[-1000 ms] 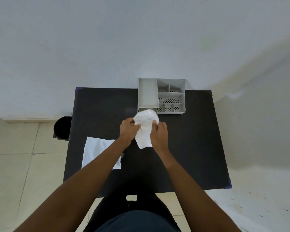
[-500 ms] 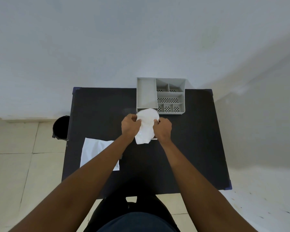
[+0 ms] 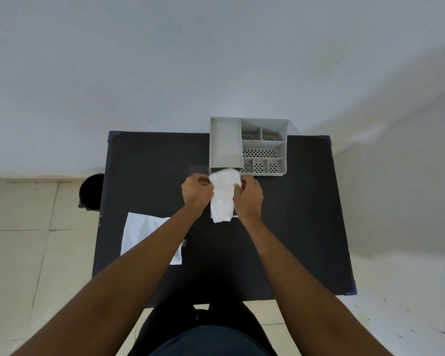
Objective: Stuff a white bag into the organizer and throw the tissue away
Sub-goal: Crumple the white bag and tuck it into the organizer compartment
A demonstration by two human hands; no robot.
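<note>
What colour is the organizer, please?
Light grey, with dotted perforated floors; the organizer shows best in the head view.

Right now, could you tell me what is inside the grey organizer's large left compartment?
The organizer's long left compartment shows only bare grey walls and floor. The white bag, gripped by the left hand and right hand, hides the compartment's near end.

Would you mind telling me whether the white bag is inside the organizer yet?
Not yet. The bag, bunched between both hands, sits on the table just before the organizer, whose long left compartment looks empty.
</note>
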